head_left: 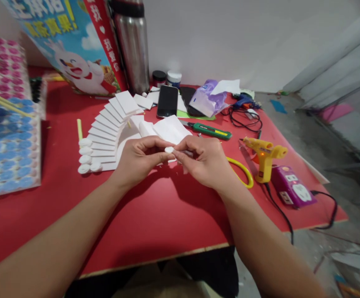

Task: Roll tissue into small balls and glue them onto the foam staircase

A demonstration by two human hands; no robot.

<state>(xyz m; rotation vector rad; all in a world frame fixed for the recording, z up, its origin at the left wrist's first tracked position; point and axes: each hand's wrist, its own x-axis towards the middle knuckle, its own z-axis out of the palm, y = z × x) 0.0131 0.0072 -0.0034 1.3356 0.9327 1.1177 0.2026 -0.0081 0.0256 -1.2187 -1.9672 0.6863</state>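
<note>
Between the fingertips of my left hand [139, 156] and my right hand [200, 157] is a small white disc [169, 150] that looks like rolled clay or paper. Both hands are closed in a pinch on it, above the red table. White rectangular cards [105, 130] fan out in an overlapping arc left of my left hand. Several similar white discs [85, 159] lie at the fan's lower left end. Behind my fingers are folded white sheets [170, 128]; my hands hide part of them.
A green utility knife [212, 130], yellow scissor handle [243, 171], yellow glue gun [262, 155] and purple box [293, 188] with cords lie right. A phone [167, 101], tissue pack [209, 99] and steel bottle [133, 47] stand behind. Trays of blue discs [10, 153] and pink ones [6, 68] are left.
</note>
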